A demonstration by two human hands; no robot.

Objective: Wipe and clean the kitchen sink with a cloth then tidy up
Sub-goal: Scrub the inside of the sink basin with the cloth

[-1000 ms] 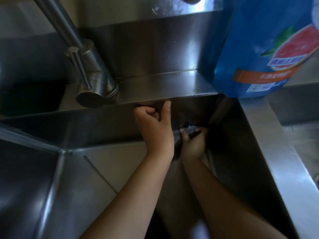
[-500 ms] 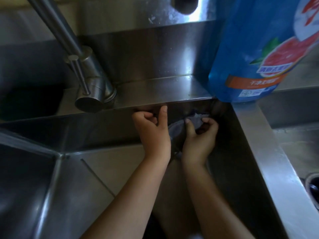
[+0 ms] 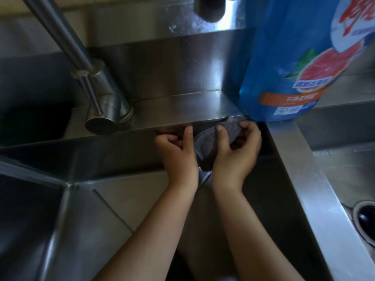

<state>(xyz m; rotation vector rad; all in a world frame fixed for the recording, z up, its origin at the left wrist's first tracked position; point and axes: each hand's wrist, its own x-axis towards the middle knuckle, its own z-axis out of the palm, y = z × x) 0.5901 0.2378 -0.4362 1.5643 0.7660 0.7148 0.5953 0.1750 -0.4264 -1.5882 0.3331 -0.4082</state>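
Both my hands are deep in the steel sink basin (image 3: 85, 216), against its back wall just below the faucet ledge. A grey cloth (image 3: 211, 136) is bunched between them. My right hand (image 3: 235, 155) holds the cloth, thumb and fingers curled round its upper part near the ledge's underside. My left hand (image 3: 178, 153) is curled with the thumb raised along the cloth's left edge; whether its fingers grip the cloth is hidden.
A steel faucet (image 3: 97, 94) rises from the ledge at the left. A large blue detergent bottle (image 3: 294, 63) stands on the ledge corner right above my right hand. A steel divider (image 3: 304, 179) separates a second basin with a drain (image 3: 367, 220) at the right.
The cloth and my right hand have risen up the back wall toward the ledge under the bottle. More grey cloth shows. My left hand has stayed in place.
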